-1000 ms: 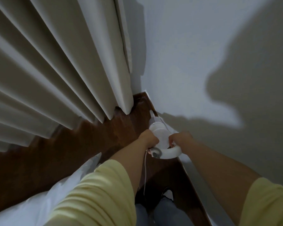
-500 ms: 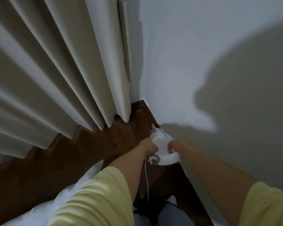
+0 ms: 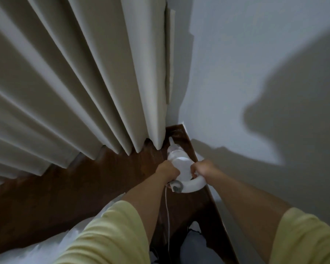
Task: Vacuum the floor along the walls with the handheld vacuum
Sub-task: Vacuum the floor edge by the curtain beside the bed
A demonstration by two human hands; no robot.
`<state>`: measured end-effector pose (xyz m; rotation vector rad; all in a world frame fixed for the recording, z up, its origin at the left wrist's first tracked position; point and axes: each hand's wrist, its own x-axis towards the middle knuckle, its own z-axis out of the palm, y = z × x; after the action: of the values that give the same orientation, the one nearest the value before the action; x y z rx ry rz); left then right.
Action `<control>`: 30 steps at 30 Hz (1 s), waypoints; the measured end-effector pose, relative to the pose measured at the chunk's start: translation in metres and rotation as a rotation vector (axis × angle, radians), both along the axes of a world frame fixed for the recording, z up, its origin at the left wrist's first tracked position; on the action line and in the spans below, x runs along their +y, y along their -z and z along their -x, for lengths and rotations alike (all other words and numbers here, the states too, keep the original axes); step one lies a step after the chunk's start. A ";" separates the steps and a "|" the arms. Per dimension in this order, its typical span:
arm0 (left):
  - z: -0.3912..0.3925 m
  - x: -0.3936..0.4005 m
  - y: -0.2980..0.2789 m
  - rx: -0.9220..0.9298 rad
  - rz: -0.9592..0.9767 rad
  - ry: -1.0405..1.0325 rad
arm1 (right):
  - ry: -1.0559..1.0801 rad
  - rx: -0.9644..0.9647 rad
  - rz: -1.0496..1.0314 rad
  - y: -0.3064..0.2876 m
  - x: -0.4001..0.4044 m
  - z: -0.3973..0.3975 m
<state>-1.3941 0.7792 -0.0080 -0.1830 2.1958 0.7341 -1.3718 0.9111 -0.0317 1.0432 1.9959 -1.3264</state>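
A white handheld vacuum (image 3: 180,164) points its narrow nozzle at the dark wooden floor (image 3: 107,180) in the room's corner, close to the white skirting along the right wall (image 3: 255,92). My left hand (image 3: 167,171) grips the left side of the vacuum's body. My right hand (image 3: 202,169) grips the curved white handle on its right side. A thin white cord (image 3: 167,212) hangs from the vacuum's rear end down between my arms.
Beige pleated curtains (image 3: 84,82) hang on the left, their hems just above the floor and next to the nozzle. A white bed cover (image 3: 46,250) fills the lower left. My feet and jeans (image 3: 194,242) stand on the narrow floor strip by the wall.
The vacuum and both hands have moved forward along the wall into the corner, with the nozzle now near the last curtain fold. Both grips are unchanged.
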 end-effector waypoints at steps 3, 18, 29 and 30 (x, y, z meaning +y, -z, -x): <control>0.015 0.015 0.005 -0.017 0.019 -0.033 | -0.025 -0.012 0.015 0.008 0.015 0.020; 0.044 0.065 0.017 -0.039 -0.017 0.054 | -0.001 -0.052 -0.096 0.012 0.065 0.041; 0.059 0.020 0.025 -0.023 0.037 -0.007 | -0.023 -0.001 0.002 0.014 0.023 0.061; 0.061 0.020 0.025 -0.021 0.035 -0.012 | -0.018 0.006 0.006 0.015 0.022 0.063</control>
<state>-1.4556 0.7992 -0.0334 -0.2207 2.1909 0.6972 -1.4349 0.9335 -0.0463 1.0166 1.9999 -1.3273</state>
